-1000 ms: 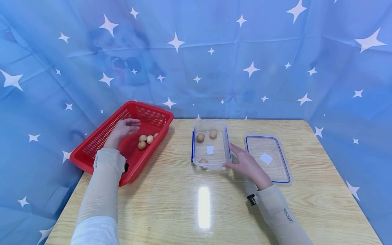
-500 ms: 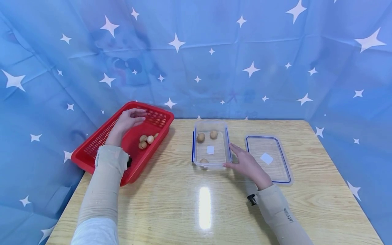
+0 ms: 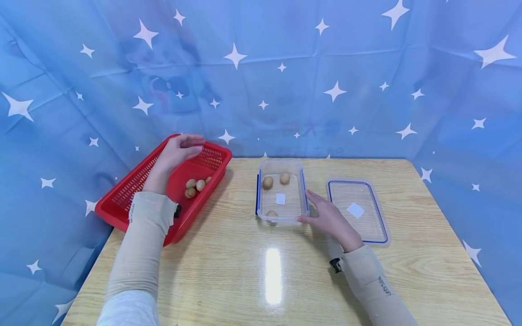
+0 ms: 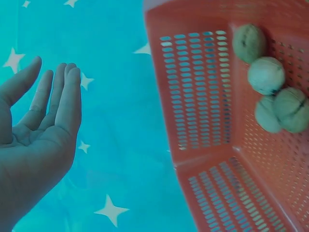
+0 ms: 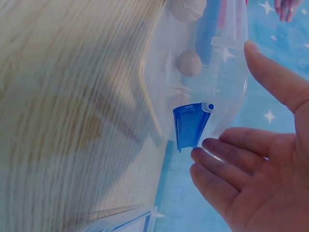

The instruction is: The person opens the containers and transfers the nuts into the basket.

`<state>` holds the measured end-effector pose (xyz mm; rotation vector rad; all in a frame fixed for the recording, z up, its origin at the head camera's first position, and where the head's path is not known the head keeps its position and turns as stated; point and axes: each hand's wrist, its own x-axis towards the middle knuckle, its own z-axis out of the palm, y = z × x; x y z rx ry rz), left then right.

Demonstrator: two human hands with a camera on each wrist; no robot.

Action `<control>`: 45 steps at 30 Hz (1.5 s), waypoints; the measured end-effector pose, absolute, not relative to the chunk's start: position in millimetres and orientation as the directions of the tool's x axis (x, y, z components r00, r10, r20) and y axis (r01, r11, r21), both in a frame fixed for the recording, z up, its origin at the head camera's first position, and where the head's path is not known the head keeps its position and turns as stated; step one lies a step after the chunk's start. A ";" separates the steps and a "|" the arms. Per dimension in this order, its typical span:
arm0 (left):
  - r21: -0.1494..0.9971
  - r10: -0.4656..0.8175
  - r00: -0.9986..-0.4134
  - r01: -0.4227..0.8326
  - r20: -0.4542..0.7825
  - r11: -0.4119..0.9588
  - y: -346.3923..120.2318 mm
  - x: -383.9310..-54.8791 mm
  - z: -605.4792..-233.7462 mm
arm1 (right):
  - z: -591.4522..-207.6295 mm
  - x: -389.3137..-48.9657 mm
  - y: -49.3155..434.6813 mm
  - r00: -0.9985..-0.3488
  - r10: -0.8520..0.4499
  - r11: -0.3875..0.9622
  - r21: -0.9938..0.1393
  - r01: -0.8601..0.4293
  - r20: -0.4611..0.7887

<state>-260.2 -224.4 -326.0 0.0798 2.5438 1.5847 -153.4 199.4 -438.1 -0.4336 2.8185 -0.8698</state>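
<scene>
In the head view my left hand [image 3: 178, 151] is over the far part of the red basket [image 3: 191, 217], fingers loosely extended and nothing in them. The left wrist view shows its palm empty, apart from the walnuts [image 4: 266, 76]. Several walnuts [image 3: 190, 192] lie together along the basket's right side. On the table, a clear plastic box [image 3: 291, 203] with blue clips holds three walnuts [image 3: 284, 179]. My right hand [image 3: 328, 219] rests at its near right corner, thumb at the rim. Its straight fingers reach beside a hanging blue clip [image 5: 190, 125] in the right wrist view.
A clear lid [image 3: 342, 194] with a blue seal lies flat on the wooden table [image 3: 220, 271], right of the box and beside my right forearm. Behind the table hangs a blue curtain [image 3: 277, 81] with white stars. The basket's raised walls surround its walnuts.
My left hand has risen and moved away toward the basket's far end, shifting slightly right. The right hand, the box and the walnuts have stayed in place.
</scene>
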 end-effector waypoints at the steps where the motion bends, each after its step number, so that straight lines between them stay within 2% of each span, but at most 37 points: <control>1: 0.896 0.124 -0.989 -0.020 -0.084 0.444 -222.6 -259.2 -323.8 | -438.3 -153.6 199.5 -0.945 -0.319 0.789 -0.571 -0.226 -0.067; 8: 0.877 0.139 -0.990 0.037 -0.033 0.479 -210.5 -252.1 -312.0 | -438.7 -154.0 199.5 -0.945 -0.318 0.791 -0.570 -0.223 -0.071; 22: 0.905 0.228 -0.972 0.149 0.060 0.399 -186.2 -238.9 -305.4 | -439.6 -154.4 200.0 -0.945 -0.319 0.786 -0.576 -0.225 -0.067; 33: 0.914 0.273 -0.960 0.163 0.060 0.373 -168.3 -229.2 -310.3 | -440.9 -155.4 199.7 -0.943 -0.328 0.784 -0.575 -0.233 -0.065; 45: 0.919 0.297 -0.954 0.160 0.050 0.360 -148.0 -231.4 -332.7 | -441.6 -156.0 199.5 -0.942 -0.329 0.783 -0.576 -0.233 -0.065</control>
